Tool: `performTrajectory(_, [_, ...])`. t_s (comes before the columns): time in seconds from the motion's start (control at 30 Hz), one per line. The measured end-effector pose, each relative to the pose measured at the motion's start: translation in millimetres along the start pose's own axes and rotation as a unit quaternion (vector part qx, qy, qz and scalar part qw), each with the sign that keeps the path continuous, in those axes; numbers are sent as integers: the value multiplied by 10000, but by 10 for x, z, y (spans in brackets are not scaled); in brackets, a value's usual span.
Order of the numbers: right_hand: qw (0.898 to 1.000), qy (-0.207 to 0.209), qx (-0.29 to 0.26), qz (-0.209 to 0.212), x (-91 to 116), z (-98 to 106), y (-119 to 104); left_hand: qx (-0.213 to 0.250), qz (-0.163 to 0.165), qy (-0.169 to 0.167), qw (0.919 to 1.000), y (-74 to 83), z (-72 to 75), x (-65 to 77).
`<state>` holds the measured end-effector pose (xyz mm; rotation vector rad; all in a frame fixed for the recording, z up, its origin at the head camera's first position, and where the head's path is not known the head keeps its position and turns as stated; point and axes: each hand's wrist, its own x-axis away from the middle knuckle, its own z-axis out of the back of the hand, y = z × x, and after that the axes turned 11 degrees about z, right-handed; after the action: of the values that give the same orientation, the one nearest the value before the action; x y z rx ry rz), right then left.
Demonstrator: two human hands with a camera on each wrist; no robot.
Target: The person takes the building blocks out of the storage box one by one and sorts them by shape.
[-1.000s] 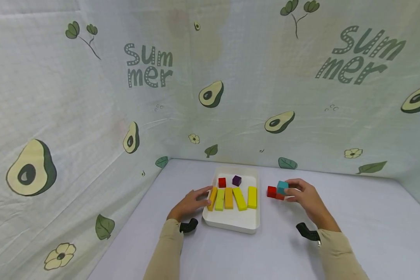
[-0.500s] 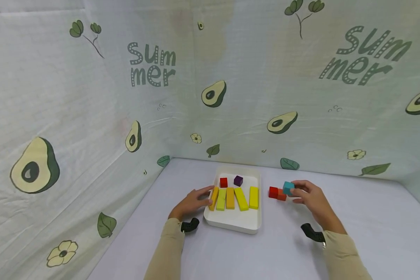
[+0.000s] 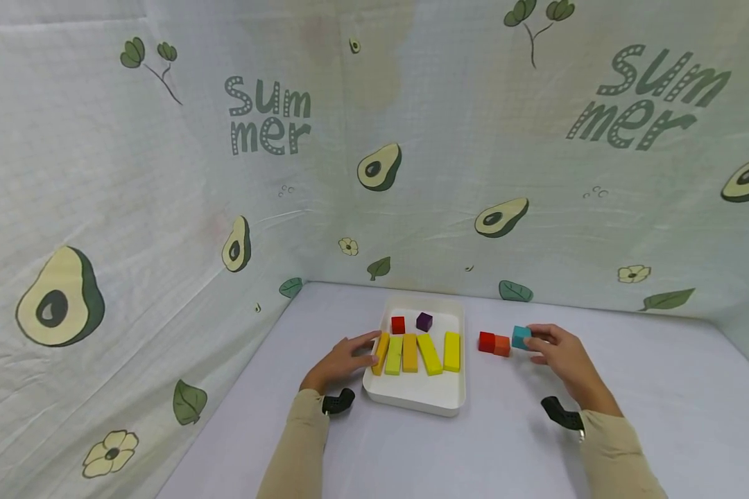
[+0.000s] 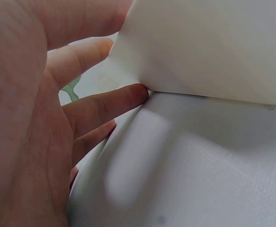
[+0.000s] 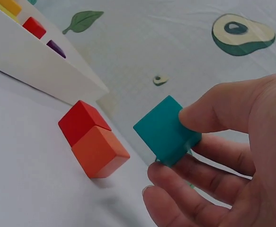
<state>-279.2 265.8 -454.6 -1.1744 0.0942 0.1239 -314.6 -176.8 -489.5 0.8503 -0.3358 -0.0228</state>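
My right hand [image 3: 560, 353] pinches a teal cube [image 5: 164, 130] between thumb and fingers, just right of an orange cube [image 5: 101, 151]. A red cube [image 5: 82, 122] lies against the orange one, both on the table. In the right wrist view the teal cube appears raised and tilted, with a gap between it and the pair. My left hand [image 3: 340, 362] rests at the left side of a white tray [image 3: 412, 400]. In the left wrist view its extended fingers [image 4: 114, 106] touch the tray's outer wall.
Inside the tray stand several yellow, orange and lime blocks [image 3: 451, 352] in a row. Behind them sit another red cube [image 3: 398, 325] and a purple cube [image 3: 424, 321]. The white table [image 3: 449, 457] meets a printed cloth [image 3: 424, 229] at the back and left.
My right hand has carried the teal cube from above the orange cube to the right and slightly down, uncovering the orange cube. My left hand and the tray have stayed in place.
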Motion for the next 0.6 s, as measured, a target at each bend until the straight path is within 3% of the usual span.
performTrajectory(0.6, [9979, -263, 482, -343, -49, 70, 174, -120, -40, 47, 9999, 2, -9, 14])
